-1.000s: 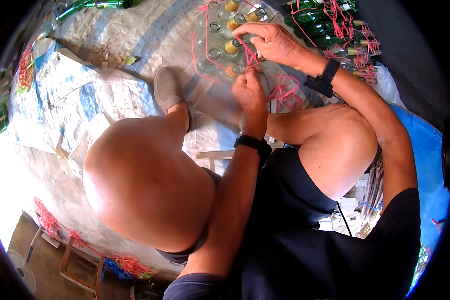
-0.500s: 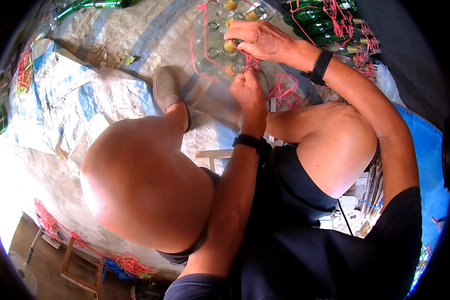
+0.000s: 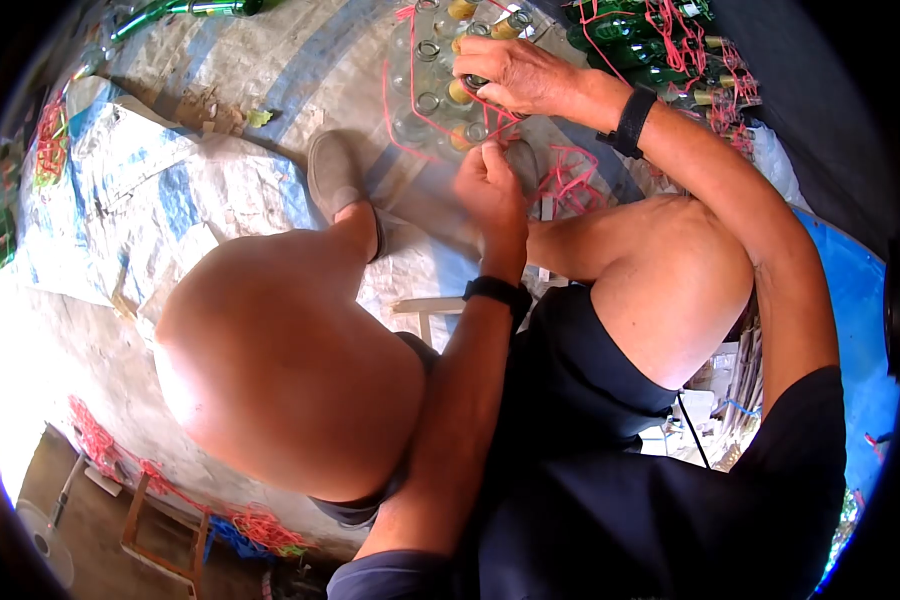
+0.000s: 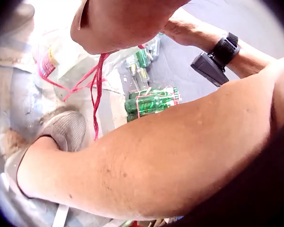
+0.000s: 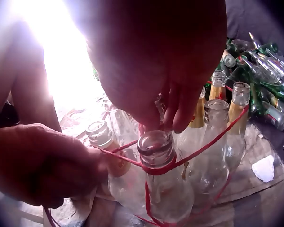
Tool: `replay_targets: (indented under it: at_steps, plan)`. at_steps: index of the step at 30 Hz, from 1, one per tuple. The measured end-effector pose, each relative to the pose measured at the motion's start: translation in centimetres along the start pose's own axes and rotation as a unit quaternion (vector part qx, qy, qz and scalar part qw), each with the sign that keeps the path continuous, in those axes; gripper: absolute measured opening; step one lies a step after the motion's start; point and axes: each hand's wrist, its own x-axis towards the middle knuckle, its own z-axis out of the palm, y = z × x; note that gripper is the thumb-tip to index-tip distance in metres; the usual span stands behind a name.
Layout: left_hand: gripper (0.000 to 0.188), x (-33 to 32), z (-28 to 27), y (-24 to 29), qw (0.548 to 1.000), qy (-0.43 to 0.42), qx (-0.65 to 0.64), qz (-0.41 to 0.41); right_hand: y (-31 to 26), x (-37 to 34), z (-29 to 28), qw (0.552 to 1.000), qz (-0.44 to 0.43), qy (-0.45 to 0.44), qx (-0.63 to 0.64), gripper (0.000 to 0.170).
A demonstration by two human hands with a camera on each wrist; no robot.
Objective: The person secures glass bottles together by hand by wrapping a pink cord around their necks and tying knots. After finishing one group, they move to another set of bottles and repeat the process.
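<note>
My left hand [image 3: 492, 195] pinches red plastic string [image 4: 99, 85], whose loose ends hang below the fist in the left wrist view. The string loops around the neck of the front clear glass bottle [image 5: 156, 151] and runs along the outside of the cluster. My right hand [image 3: 518, 78] reaches over the clear bottles, thumb and fingers curved about the neck of a bottle [image 3: 477, 82] behind the front one. In the right wrist view that bottle is mostly hidden by the fingers. Several bottles stand upright together, some with gold neck labels [image 3: 459, 92].
Bundles of green bottles [image 3: 640, 50] tied with red string lie at the upper right. Loose red string [image 3: 570, 180] lies by my right leg. A striped tarp [image 3: 190, 190] covers the floor around my shoe [image 3: 335, 175]. A wooden frame [image 3: 165, 535] stands lower left.
My right hand has shifted slightly left and down, its fingers moving from the raised string to a bottle neck. My left hand, now blurred, has drawn slightly away from the bottles.
</note>
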Motion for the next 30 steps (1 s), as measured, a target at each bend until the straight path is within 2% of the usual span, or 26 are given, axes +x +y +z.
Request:
replay_targets:
  at_steps: [2,3,5,6,8,9,11,14,18,20,23,24,26,30]
  plan:
    - [0.032,0.0,-0.5,0.6,0.993,-0.027,0.084,0.073,0.0,0.1,-0.5,0.999,0.009,-0.036,0.010,0.021]
    - [0.032,0.2,-0.5,0.7,0.993,-0.027,0.084,0.076,-0.1,0.2,-0.8,0.999,0.007,-0.033,0.009,0.021]
    - [0.035,0.2,-0.4,0.6,0.987,-0.016,0.087,0.136,-0.4,0.0,-1.3,0.996,0.023,-0.079,0.046,0.040]
    - [0.035,0.2,-0.6,0.7,0.987,-0.016,0.088,0.136,-0.9,-0.2,-1.8,0.996,0.022,-0.078,0.046,0.040]
    - [0.035,0.3,-0.9,0.7,0.986,-0.039,0.092,0.134,-2.0,-0.7,-2.6,0.989,0.052,-0.135,0.038,0.060]
    - [0.035,0.3,-0.9,1.0,0.986,-0.041,0.092,0.135,-1.8,-1.2,-2.4,0.989,0.053,-0.134,0.038,0.060]
    - [0.025,0.2,-0.9,1.6,0.977,-0.025,0.149,0.148,-1.5,-2.1,-1.5,0.997,-0.012,-0.072,0.002,0.074]
    - [0.026,0.3,-1.3,1.7,0.972,-0.041,0.194,0.130,-1.7,-2.2,-1.1,0.996,0.005,-0.083,-0.005,0.081]
    - [0.027,0.3,-1.4,1.4,0.975,-0.044,0.170,0.139,-2.0,-2.1,-1.1,0.995,0.006,-0.093,-0.018,0.078]
    - [0.026,0.7,-2.0,0.6,0.948,-0.069,0.249,0.188,-2.0,-2.3,-0.9,0.996,0.012,-0.084,-0.012,0.076]
    - [0.021,0.7,-2.2,0.8,0.929,-0.071,0.283,0.226,-1.6,-2.4,-0.4,0.997,-0.001,-0.073,-0.016,0.074]
    - [0.021,0.7,-2.2,0.9,0.928,-0.073,0.285,0.227,-1.5,-2.5,-0.2,0.997,0.000,-0.071,-0.016,0.074]
    - [0.019,0.8,-2.3,1.3,0.955,-0.076,0.232,0.167,-1.3,-2.4,0.0,0.998,-0.009,-0.063,-0.020,0.074]
    - [0.020,1.6,-2.8,0.0,0.947,-0.071,0.255,0.180,-1.2,-2.4,0.2,0.998,-0.009,-0.062,-0.011,0.074]
